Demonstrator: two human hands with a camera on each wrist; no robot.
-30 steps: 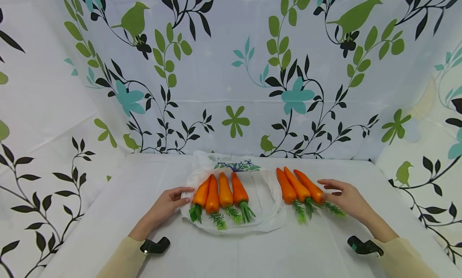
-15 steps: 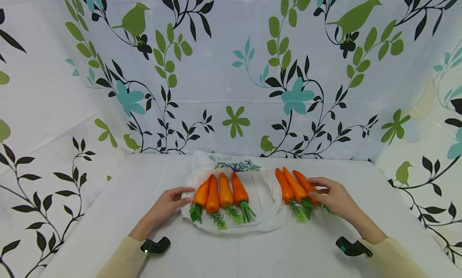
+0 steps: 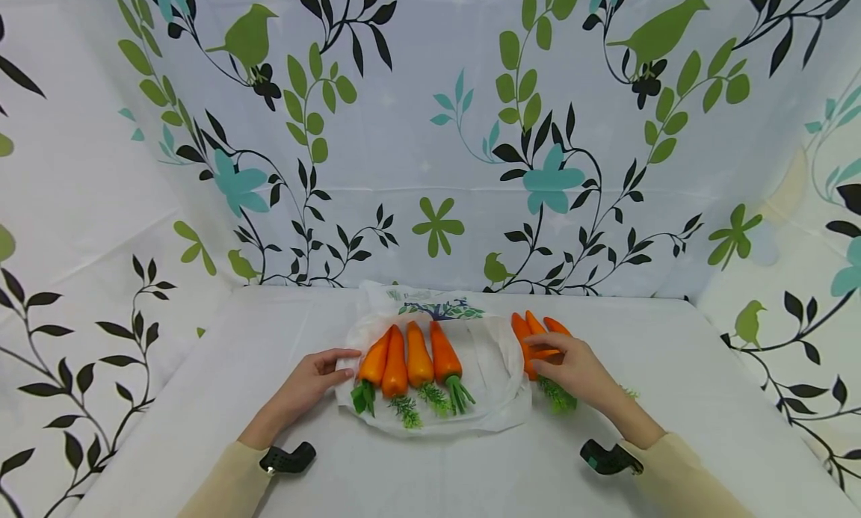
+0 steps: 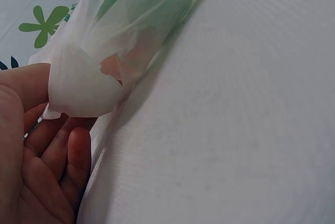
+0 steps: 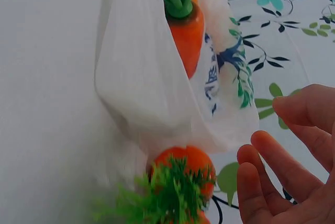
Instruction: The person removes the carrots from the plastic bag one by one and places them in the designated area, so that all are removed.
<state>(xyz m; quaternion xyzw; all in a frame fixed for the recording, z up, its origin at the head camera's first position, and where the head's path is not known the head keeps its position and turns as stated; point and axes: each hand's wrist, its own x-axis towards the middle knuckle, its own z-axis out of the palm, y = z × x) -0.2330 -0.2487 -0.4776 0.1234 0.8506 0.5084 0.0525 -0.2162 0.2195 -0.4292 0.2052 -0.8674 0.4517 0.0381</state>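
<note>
A thin white plastic bag (image 3: 494, 383) with a printed tree lies flattened in the middle of the table. Several orange carrots (image 3: 445, 353) with green tops lie side by side in its mouth. My left hand (image 3: 316, 376) grips the bag's left rim; in the left wrist view its thumb and fingers fold over the bag edge (image 4: 84, 90). To the right of the bag are three more carrots (image 3: 520, 330), partly hidden by my right hand (image 3: 575, 368). That hand hovers over them with relaxed fingers (image 5: 285, 169), and nothing sits between fingers and thumb in the right wrist view.
The table (image 3: 430, 481) has a white cover. A patterned cloth (image 3: 430, 152) with leaves and birds hangs behind it and at both sides. Feathery carrot leaves (image 5: 175, 195) lie close beside the bag's right rim. A black wrist camera (image 3: 608, 458) sits on each forearm.
My right hand has moved left, from the rightmost loose carrot across to the leftmost one. The loose carrots have shifted slightly left. My left hand stays on the bag's rim.
</note>
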